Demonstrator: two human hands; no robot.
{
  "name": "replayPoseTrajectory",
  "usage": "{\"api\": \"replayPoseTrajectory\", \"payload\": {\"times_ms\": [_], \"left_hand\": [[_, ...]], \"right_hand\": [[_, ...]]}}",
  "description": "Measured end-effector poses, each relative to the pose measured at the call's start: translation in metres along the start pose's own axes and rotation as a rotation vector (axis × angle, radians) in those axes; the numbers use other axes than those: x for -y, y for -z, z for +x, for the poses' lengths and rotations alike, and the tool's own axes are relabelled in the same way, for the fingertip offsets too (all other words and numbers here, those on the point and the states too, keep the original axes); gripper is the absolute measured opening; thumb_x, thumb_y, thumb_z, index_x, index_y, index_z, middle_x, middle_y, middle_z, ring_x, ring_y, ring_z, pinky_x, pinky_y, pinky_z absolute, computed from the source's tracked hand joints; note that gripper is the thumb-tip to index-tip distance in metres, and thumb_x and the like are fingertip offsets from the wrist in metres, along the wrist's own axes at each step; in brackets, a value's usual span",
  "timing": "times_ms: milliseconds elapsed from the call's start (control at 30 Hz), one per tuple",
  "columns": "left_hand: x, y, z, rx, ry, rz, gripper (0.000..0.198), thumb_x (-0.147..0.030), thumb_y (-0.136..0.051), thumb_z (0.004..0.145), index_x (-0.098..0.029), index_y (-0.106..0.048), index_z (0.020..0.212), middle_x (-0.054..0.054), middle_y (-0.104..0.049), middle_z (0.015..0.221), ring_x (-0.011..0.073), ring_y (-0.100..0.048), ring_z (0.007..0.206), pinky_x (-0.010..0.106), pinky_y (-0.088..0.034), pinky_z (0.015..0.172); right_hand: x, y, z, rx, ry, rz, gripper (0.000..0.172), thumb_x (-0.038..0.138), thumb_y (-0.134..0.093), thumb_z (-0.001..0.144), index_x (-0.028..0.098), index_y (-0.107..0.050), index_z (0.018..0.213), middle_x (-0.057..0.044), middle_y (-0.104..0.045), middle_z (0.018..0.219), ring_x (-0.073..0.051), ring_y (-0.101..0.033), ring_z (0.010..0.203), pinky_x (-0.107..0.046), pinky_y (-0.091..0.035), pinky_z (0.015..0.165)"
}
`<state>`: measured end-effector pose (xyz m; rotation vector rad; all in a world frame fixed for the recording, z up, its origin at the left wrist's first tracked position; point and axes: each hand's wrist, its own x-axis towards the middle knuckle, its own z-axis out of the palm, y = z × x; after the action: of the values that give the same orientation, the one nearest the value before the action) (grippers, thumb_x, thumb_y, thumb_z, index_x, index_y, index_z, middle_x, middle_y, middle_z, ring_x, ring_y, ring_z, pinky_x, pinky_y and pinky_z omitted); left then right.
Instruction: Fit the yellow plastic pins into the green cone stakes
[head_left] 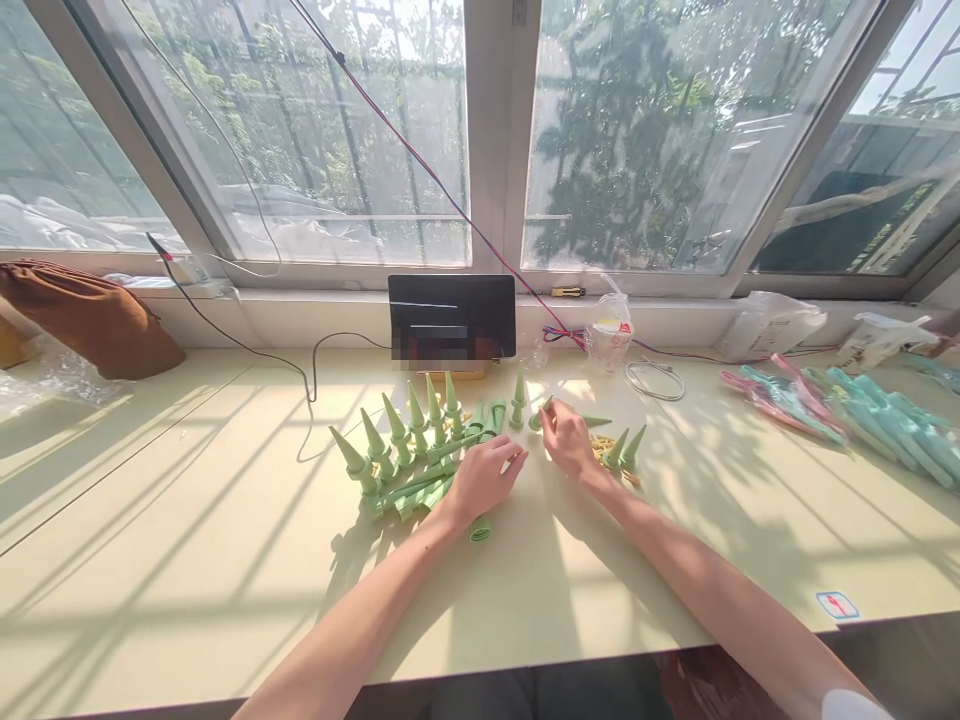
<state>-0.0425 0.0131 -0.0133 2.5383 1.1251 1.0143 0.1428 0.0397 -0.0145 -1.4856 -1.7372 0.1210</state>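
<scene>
You look to be in a small workshop: your long bench (187,620) runs under windows (637,130) across the upper frame, with many matching green cones (394,417) at centre and piled teal pieces (892,420) at right.

A dark-screened tablet (453,305) is propped up at the centre of the frame, and a black cable (351,334) is led towards it from the left. A brown drawstring bag (94,320) is seen at the far left. Right of centre, a cup (611,342) is wrapped in clear plastic, near a coiled white cable (660,397). Red-and-blue wires (420,160) are strung diagonally from the top edge. Greenery (622,150) is seen outside, at upper right. A small sticker (838,605) is placed at lower right.
</scene>
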Motion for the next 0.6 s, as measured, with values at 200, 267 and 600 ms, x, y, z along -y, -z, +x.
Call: {"api": "replayPoseTrajectory", "payload": {"times_ms": [200,267,600], "left_hand": [[-0.003,0.002,0.0,0.036,-0.038,0.005,0.035,-0.026,-0.046,0.097,-0.017,-0.054,0.064,-0.001,-0.05,0.06,0.0101,-0.041,0.053,0.023,-0.03,0.054],[-0.004,0.003,0.0,0.047,-0.053,0.006,0.037,-0.027,-0.045,0.097,-0.017,-0.052,0.062,-0.001,-0.049,0.058,0.0102,-0.041,0.052,0.023,-0.029,0.053],[-0.002,-0.001,-0.001,0.069,-0.081,0.011,0.038,-0.026,-0.044,0.097,-0.018,-0.047,0.06,-0.002,-0.045,0.057,0.0107,-0.037,0.051,0.025,-0.027,0.053]], "right_hand": [[-0.001,-0.015,0.016,0.07,-0.053,-0.081,0.019,0.026,-0.035,0.095,0.022,-0.048,0.082,-0.008,-0.059,0.084,-0.022,-0.054,0.074,-0.032,-0.038,0.064],[-0.003,-0.02,0.018,0.093,-0.049,-0.059,0.018,0.024,-0.035,0.095,0.022,-0.048,0.082,-0.008,-0.059,0.084,-0.022,-0.054,0.076,-0.032,-0.039,0.066],[-0.015,-0.021,0.015,0.115,0.014,0.034,0.014,0.024,-0.041,0.091,0.021,-0.048,0.079,-0.005,-0.057,0.081,-0.02,-0.053,0.073,-0.03,-0.04,0.067]]}}
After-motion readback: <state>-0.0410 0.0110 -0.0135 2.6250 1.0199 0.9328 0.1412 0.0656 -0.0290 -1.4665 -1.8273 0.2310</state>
